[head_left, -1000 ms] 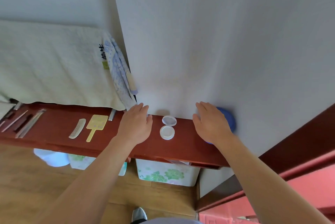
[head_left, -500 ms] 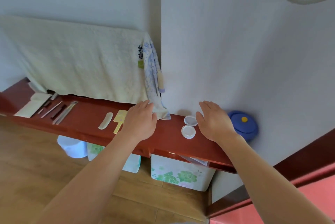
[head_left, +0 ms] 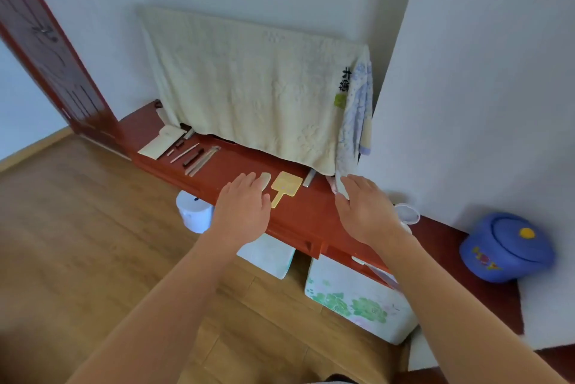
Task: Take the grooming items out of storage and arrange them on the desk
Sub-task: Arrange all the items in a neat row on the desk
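We read the laying-out as well advanced. At the far left of the red table [head_left: 311, 218] lies a pale pouch [head_left: 161, 143], and just beside it a row of slender tools [head_left: 196, 155] set out roughly parallel (too small for us to name each).

Next comes our left hand [head_left: 241, 212], flat and palm down, its grip wide and holding nothing. Its fingertips cover the near end of a pale comb [head_left: 265, 179], though we cannot tell whether they touch it. Just right of the comb lies a yellow paddle-shaped piece [head_left: 285, 188], probably a hand mirror. Beyond it a small metal item [head_left: 309, 179] pokes out from under the hanging towel [head_left: 249, 88].

Our right hand [head_left: 364, 209] hovers palm down as well, grip wide and empty, fingertips near the towel's lower corner. Partly hidden behind its wrist sit round white containers [head_left: 408, 215]. Well apart to the right stands a blue lidded pot [head_left: 507, 248].

We judge that what is left is mostly tidying the spacing, unless the flowered boxes [head_left: 357, 299] under the table hold more.
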The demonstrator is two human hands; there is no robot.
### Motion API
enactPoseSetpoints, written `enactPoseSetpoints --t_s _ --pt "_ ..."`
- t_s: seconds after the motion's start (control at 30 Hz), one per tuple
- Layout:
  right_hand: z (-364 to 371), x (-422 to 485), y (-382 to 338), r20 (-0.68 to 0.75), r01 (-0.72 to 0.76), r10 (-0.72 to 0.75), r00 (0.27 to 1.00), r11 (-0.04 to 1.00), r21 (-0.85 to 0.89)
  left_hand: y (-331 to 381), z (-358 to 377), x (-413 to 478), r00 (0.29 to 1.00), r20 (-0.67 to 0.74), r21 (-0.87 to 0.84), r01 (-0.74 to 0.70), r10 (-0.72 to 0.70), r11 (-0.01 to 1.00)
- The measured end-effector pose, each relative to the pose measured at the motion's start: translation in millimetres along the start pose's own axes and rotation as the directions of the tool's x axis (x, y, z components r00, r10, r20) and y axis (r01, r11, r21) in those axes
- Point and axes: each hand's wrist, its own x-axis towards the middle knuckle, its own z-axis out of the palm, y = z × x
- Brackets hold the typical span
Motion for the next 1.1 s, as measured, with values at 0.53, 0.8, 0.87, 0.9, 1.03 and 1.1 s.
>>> enactPoseSetpoints --t_s 0.53,0.8,0.87,0.9,1.03,1.1 --pt "45.5 62.9 -124.5 0.186 0.433 -0.438 0.880 0.899 0.067 -91.0 -37.2 -73.0 0.863 -0.078 0.012 0.501 -0.499 0.865" --pt "87.6 71.5 -233.7 0.232 0.551 -0.555 0.799 0.830 0.089 -189.7 -58.7 -126.4 0.782 -0.107 0.019 0.619 -0.614 0.785" --pt "96.0 73.4 -262.3 0.239 0.573 -0.574 0.783 0.815 0.081 -215.7 -66.0 -134.5 0.774 -0.105 0.015 0.629 -0.625 0.777" --pt "99.5 74.4 -275.7 0.236 0.558 -0.565 0.791 0.824 0.099 -229.4 -70.0 -136.9 0.769 -0.098 0.009 0.635 -0.632 0.772" --pt "116.1 80.6 -321.4 0.217 0.540 -0.554 0.804 0.832 0.124 -274.7 -83.0 -141.3 0.764 -0.056 -0.011 0.643 -0.643 0.765" --pt "124.1 85.3 -339.5 0.232 0.509 -0.522 0.821 0.852 0.121 -293.6 -86.5 -138.5 0.769 -0.042 -0.006 0.638 -0.637 0.770"
